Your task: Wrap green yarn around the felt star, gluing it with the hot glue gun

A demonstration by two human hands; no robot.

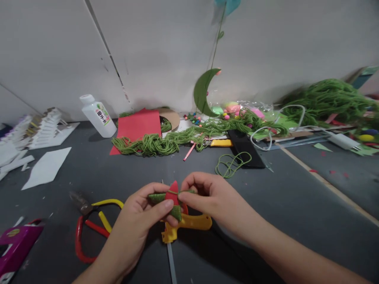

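Note:
My left hand [148, 213] grips a small pointed craft piece, perhaps star-shaped, with a red point [175, 187] sticking up and other arms wrapped in green yarn. A green strand crosses its red middle. My right hand [204, 193] is closed in a pinch on the green yarn [189, 191] at the piece's right side; its fingertips partly hide the strand. Below the hands a yellow hot glue gun [195, 222] lies on the table, a pale glue stick [171, 262] running from it towards me.
Pliers [79, 232] with red and yellow handles lie left of my hands. Behind are a white bottle [99, 118], red sheet [139, 125], green yarn [154, 144], yellow cutter [221, 143], black phone [247, 152] and white charger [343, 141]. A green crescent [203, 92] hangs by the wall.

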